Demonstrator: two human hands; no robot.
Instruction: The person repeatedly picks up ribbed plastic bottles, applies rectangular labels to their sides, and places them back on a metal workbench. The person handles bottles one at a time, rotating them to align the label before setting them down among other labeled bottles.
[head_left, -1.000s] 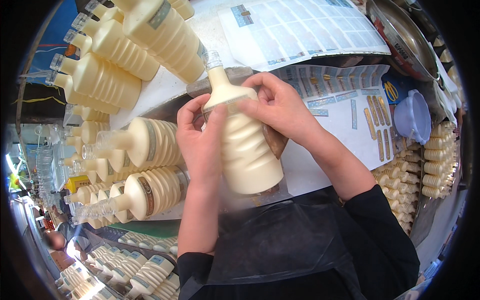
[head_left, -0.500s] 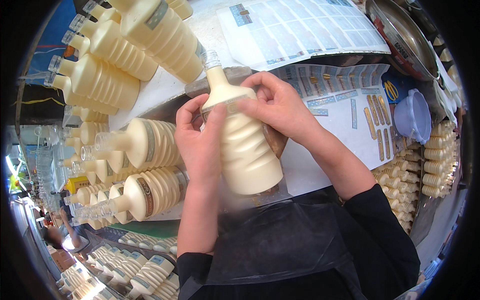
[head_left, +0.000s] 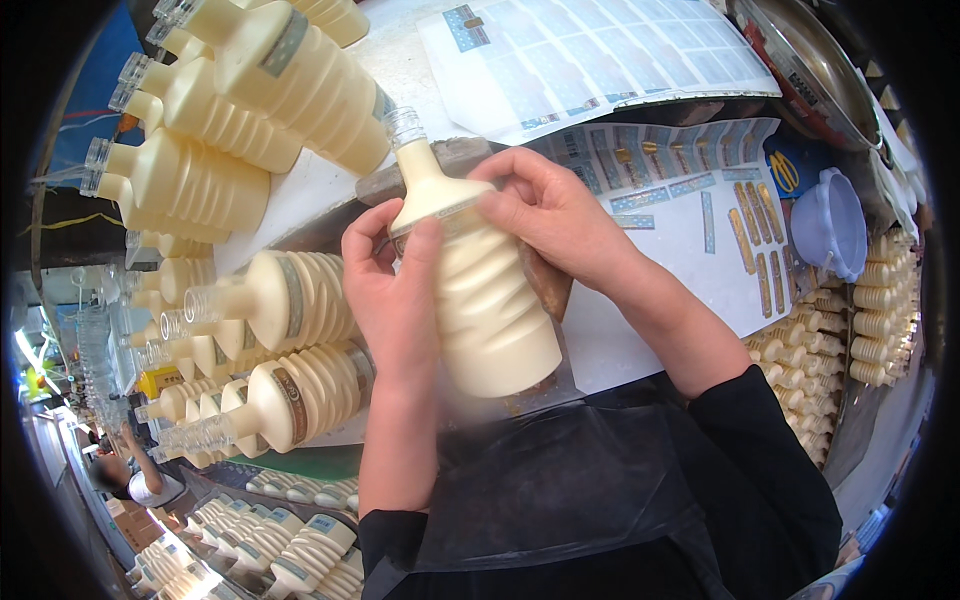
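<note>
A cream bottle with a clear threaded neck and wavy ridged sides leans in front of me, its neck pointing away. Around its shoulder runs a narrow printed label strip. My left hand grips the bottle's left side, thumb pressed on the front near the strip's left part and fingers curled behind. On the other side my right hand holds the shoulder, its thumb at the right part of the strip. Both hands' fingertips are partly hidden behind the bottle.
Labelled bottles crowd the left side, and more lie stacked at lower right. Blue-and-white label sheets cover the far table. Gold strips lie on a white sheet beside a lavender bucket. A metal basin stands far right.
The bottle has shifted slightly left in view, its neck tilting a little further left, with both hands moving along. Their grip on it looks the same.
</note>
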